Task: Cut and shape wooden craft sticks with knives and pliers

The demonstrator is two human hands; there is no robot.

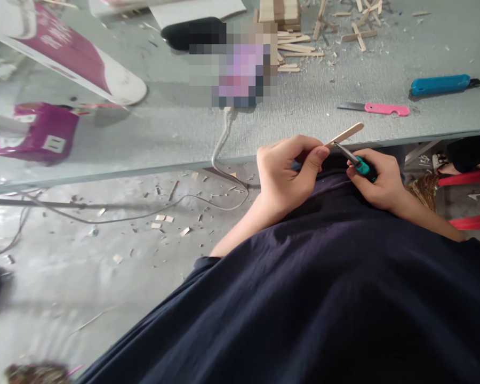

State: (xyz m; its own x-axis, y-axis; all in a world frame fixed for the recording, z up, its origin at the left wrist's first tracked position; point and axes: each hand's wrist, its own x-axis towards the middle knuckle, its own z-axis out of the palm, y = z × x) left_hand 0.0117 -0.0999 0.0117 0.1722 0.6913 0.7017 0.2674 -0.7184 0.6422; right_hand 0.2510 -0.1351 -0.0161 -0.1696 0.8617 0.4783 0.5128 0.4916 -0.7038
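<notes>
Knife [376,109] beside cutter [440,85]

The stick [354,131] between the hands is pale, smooth wood, matt all over. The pliers [345,153] have grey metal jaws — with a slight sheen — and teal-and-black handles that look like plastic. The tabletop [176,128] is grey and finely ridged, glossy where light catches it. The blue cutter [440,85] looks like shiny plastic; the pink knife [387,109] pairs a plastic-looking handle with a metal blade. The shirt [324,298] is dark, matt cloth — softly creased.
</notes>
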